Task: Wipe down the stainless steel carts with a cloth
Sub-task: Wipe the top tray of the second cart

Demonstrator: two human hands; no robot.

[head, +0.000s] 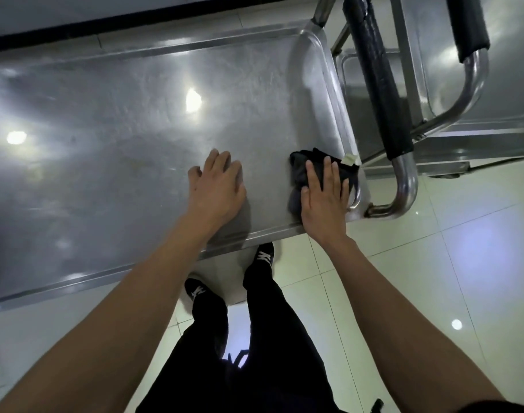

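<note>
The dark cloth [314, 168] lies bunched at the near right corner of the cart's steel top [135, 129], just inside the raised rim and beside the tubular handle [403, 186]. The right hand [324, 201] presses flat on it, fingers straight. The left hand [217, 186] rests spread on bare steel just to the left, holding nothing. The cloth looks soft, light and limp, best driven under a flat palm; the polished top looks slick and rigid. No brand or writing can be read; a small pale tag [350, 158] at the rim is illegible.
</note>
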